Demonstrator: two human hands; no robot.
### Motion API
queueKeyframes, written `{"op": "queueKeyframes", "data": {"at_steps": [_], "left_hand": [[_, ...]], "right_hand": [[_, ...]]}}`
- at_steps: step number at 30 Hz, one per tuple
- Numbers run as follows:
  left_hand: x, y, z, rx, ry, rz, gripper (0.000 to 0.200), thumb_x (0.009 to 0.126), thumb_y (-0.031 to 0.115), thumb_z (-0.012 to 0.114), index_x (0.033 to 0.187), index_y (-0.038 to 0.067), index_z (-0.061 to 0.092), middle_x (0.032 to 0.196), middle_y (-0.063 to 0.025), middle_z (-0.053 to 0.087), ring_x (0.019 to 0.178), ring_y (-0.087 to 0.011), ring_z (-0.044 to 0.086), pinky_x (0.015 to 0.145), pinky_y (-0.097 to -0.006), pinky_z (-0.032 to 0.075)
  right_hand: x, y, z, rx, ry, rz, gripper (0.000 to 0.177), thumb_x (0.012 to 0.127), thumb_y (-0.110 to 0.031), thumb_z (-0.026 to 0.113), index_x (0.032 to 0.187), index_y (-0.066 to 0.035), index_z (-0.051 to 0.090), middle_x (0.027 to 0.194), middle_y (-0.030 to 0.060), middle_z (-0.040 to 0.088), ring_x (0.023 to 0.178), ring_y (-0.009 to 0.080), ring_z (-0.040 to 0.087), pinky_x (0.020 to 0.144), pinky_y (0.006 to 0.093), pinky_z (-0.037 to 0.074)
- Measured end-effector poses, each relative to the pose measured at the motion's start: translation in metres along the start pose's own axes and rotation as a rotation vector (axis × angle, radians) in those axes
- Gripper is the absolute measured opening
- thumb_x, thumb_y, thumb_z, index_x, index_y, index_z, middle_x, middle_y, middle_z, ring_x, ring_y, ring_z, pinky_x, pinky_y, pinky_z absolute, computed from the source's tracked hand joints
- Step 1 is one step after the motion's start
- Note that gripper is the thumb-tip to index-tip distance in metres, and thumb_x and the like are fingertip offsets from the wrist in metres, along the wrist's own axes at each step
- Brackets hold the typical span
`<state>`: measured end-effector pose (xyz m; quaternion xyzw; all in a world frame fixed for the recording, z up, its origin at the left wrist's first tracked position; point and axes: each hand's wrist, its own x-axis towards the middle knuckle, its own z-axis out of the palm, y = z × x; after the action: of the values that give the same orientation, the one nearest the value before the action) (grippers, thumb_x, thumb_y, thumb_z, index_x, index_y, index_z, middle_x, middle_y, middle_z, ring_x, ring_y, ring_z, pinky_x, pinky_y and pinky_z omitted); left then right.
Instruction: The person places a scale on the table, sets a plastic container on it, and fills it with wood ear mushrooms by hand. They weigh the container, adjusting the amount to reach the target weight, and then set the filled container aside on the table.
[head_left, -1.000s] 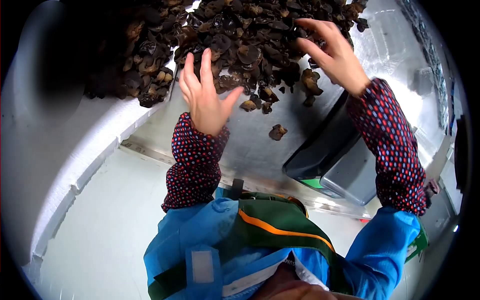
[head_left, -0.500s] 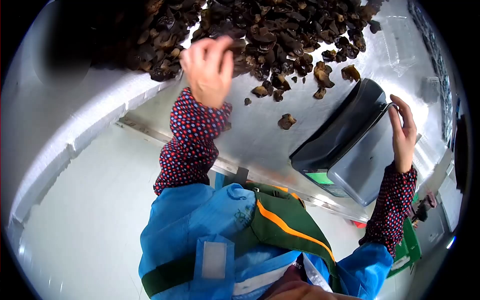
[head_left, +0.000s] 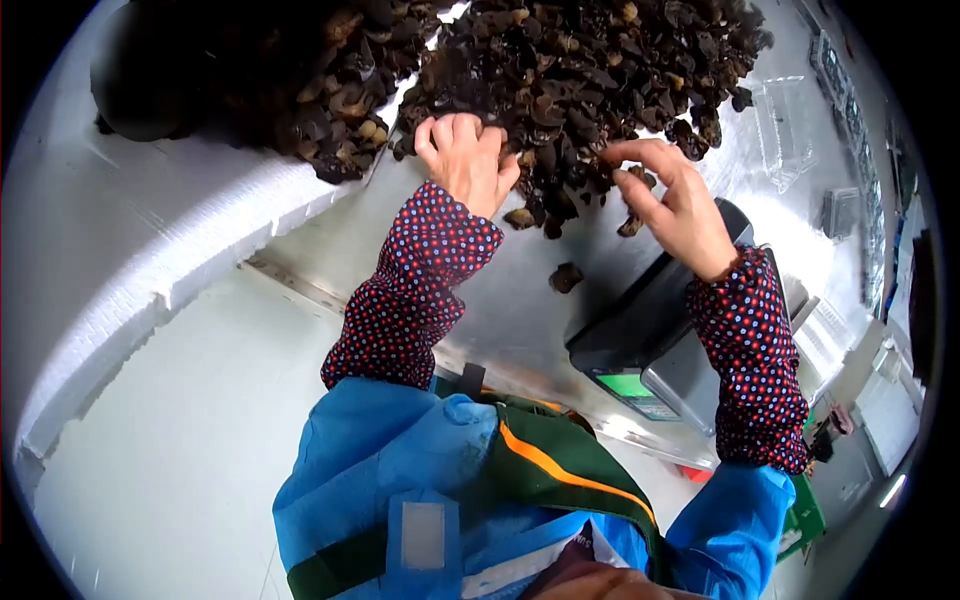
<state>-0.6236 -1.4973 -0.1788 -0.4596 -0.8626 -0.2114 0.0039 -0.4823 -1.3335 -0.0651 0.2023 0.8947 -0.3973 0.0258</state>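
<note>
Wood ear mushrooms (head_left: 560, 80) lie in a big dark heap at the top of the head view. My left hand (head_left: 465, 160) is at the heap's near edge, its fingers curled over some of the mushrooms and their tips partly hidden. Farther right, my right hand (head_left: 685, 210) reaches into the same edge. Its thumb and forefinger stand a little apart beside a few loose pieces. Below my right wrist sits a dark digital scale (head_left: 640, 330) with a green display. One single mushroom piece (head_left: 566, 278) lies left of the scale.
Another mushroom heap (head_left: 340, 90) is on a white foam slab (head_left: 200, 230) to the left. The metal table (head_left: 500, 300) has its front edge close to my body. Clear plastic boxes (head_left: 785, 130) lie at the right, and a green crate (head_left: 802, 520) stands lower right.
My right hand has left the scale's side and moved up-left to the mushrooms. My left hand has shifted right and lower, its fingers now bent over the heap's edge.
</note>
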Motion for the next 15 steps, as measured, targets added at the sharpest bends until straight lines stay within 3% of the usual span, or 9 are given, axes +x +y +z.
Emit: {"op": "queueKeyframes", "data": {"at_steps": [8, 12, 15], "left_hand": [[-0.003, -0.005, -0.001, -0.044, 0.036, 0.07, 0.017, 0.059, 0.019, 0.069, 0.075, 0.013, 0.064, 0.09, -0.0032, 0.051, 0.099, -0.0239, 0.043, 0.098, -0.0486, 0.02], [-0.051, -0.005, -0.069, -0.078, 0.197, 0.025, 0.018, 0.058, 0.018, 0.068, 0.074, 0.017, 0.061, 0.09, -0.0011, 0.052, 0.098, -0.0232, 0.045, 0.098, -0.0465, 0.022], [-0.113, -0.03, -0.108, 0.067, 0.077, -0.186, 0.031, 0.063, 0.018, 0.067, 0.093, 0.015, 0.059, 0.094, -0.0035, 0.051, 0.099, -0.0244, 0.046, 0.095, -0.0455, 0.026]], "right_hand": [[-0.03, 0.025, -0.019, 0.162, -0.011, 0.236, 0.021, 0.085, -0.013, 0.054, 0.102, -0.001, 0.059, 0.099, 0.0092, 0.06, 0.093, 0.0187, 0.056, 0.083, 0.0283, 0.042], [-0.028, 0.055, -0.05, 0.173, 0.034, 0.31, 0.022, 0.088, -0.011, 0.052, 0.108, -0.002, 0.057, 0.103, 0.0056, 0.06, 0.095, 0.012, 0.055, 0.083, 0.0235, 0.043], [-0.027, 0.09, -0.059, 0.261, 0.076, 0.282, 0.027, 0.089, -0.013, 0.052, 0.112, 0.0, 0.053, 0.106, 0.0075, 0.059, 0.099, 0.0134, 0.054, 0.088, 0.0254, 0.042]]}}
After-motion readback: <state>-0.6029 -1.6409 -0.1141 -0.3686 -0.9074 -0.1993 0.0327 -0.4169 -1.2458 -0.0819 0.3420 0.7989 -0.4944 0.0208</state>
